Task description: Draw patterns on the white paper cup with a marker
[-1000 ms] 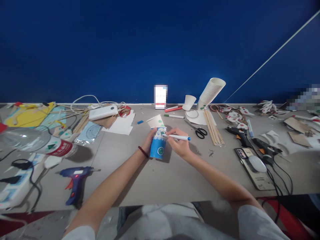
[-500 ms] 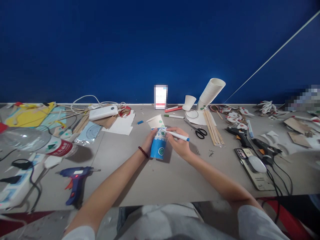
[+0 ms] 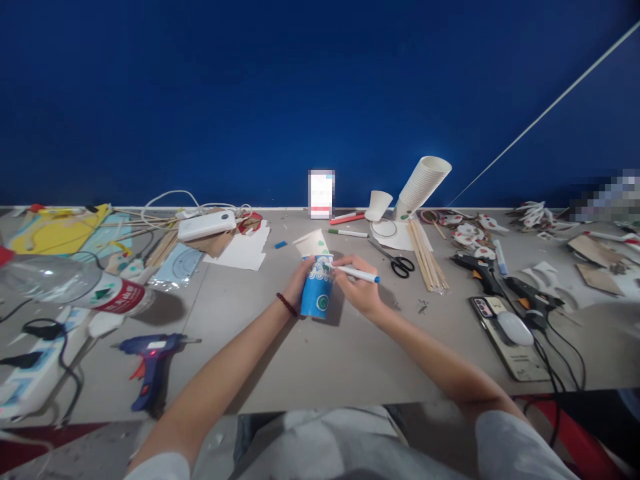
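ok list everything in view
painted cup: 1, blue, centre
dotted cup: 1, white, beyond it
held pen: 1, white-blue, centre
loose pens: several, mixed, back
screen: 1, white, back
cup stack: 1, white, back right
loose cup: 1, white, beside stack
scissors: 1, black, right
sticks: many, tan, left and right
glue guns: 3, blue left, black right
phone: 1, pale, right
gadget: 1, white, on phone
bottle: 1, clear, left
power strip: 1, white, left
papers: several, mixed, mostly left
clutter: uncountable, mixed, both sides
table: 1, grey, below
wall: 1, blue, back
left hand: 1, bare, centre
right hand: 1, bare, centre
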`<state>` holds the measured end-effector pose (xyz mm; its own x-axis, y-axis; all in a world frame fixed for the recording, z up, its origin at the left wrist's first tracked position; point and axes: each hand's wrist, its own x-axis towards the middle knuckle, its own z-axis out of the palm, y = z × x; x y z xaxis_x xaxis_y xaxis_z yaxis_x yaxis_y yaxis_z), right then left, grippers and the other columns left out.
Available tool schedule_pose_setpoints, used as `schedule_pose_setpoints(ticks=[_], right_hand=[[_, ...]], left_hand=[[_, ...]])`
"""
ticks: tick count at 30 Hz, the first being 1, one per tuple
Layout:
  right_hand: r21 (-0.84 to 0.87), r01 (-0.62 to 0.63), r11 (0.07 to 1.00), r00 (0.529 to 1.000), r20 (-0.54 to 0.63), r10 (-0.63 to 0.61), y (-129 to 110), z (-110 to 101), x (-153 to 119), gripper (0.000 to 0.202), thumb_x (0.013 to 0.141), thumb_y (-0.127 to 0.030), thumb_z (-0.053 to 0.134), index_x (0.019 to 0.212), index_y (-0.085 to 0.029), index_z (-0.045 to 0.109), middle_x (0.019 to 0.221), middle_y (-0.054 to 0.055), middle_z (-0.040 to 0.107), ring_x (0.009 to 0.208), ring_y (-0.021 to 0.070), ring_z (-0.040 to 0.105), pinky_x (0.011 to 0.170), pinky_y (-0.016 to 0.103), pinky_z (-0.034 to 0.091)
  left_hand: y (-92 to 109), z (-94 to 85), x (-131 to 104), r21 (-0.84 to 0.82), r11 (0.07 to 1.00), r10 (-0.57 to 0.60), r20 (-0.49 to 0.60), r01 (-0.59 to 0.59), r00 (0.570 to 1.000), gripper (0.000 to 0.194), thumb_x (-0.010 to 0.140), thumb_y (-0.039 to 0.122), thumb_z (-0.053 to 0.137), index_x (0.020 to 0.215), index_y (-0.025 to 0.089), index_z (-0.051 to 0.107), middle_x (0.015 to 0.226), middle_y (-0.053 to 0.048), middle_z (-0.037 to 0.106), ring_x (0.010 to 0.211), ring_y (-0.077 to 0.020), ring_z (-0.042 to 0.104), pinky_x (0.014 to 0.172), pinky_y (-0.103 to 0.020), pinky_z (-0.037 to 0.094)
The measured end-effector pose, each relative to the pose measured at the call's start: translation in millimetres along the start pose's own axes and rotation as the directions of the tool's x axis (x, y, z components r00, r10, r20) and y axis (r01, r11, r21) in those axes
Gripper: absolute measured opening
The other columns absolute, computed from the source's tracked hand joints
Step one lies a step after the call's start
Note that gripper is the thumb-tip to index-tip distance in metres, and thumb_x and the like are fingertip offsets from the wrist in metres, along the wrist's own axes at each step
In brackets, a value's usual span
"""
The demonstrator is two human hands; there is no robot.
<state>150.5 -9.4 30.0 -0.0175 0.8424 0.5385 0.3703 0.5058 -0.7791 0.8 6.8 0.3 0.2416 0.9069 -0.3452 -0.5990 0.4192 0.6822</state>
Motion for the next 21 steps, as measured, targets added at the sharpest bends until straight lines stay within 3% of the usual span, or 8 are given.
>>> schedule_pose_setpoints(ticks=[7, 16, 21], right_hand=[[0.032, -0.005, 0.999, 1.000, 0.003, 0.005, -0.4, 0.3, -0.3, 0.011, 0.078, -0.020, 0.058, 0.074, -0.022, 0.068, 0.074, 0.004, 0.075, 0.067, 0.0192, 0.069, 0.067, 0.032, 0.056], [0.024, -0.037, 0.999, 0.998, -0.043, 0.038, 4.1, 1.9, -0.2, 0.011, 0.084, -0.025, 0.059, 0.083, -0.022, 0.069, 0.079, 0.005, 0.076, 0.071, 0.0195, 0.070, 0.070, 0.034, 0.057], [0.048, -0.060, 0.997, 0.997, -0.045, 0.062, 5.7, 3.0, -0.2, 0.009, 0.083, -0.023, 0.059, 0.083, -0.022, 0.068, 0.077, 0.004, 0.075, 0.065, 0.0180, 0.069, 0.065, 0.032, 0.056]], left_hand=[[-0.8, -2.4, 1.3, -0.006, 1.000, -0.008, 0.016, 0.008, 1.000, 0.049, 0.070, 0.052, 0.080, 0.098, 0.012, 0.072, 0.081, -0.006, 0.074, 0.066, -0.0162, 0.067, 0.067, -0.027, 0.053], [1.8, 1.4, -1.4, -0.012, 0.999, -0.036, 0.007, 0.036, 0.999, 0.041, 0.079, 0.048, 0.072, 0.097, 0.012, 0.073, 0.082, -0.007, 0.075, 0.065, -0.0158, 0.067, 0.065, -0.027, 0.053], [1.8, 1.5, -1.3, -0.017, 1.000, -0.025, 0.004, 0.025, 1.000, 0.041, 0.076, 0.049, 0.075, 0.095, 0.012, 0.073, 0.084, -0.006, 0.075, 0.067, -0.0159, 0.068, 0.067, -0.027, 0.053]])
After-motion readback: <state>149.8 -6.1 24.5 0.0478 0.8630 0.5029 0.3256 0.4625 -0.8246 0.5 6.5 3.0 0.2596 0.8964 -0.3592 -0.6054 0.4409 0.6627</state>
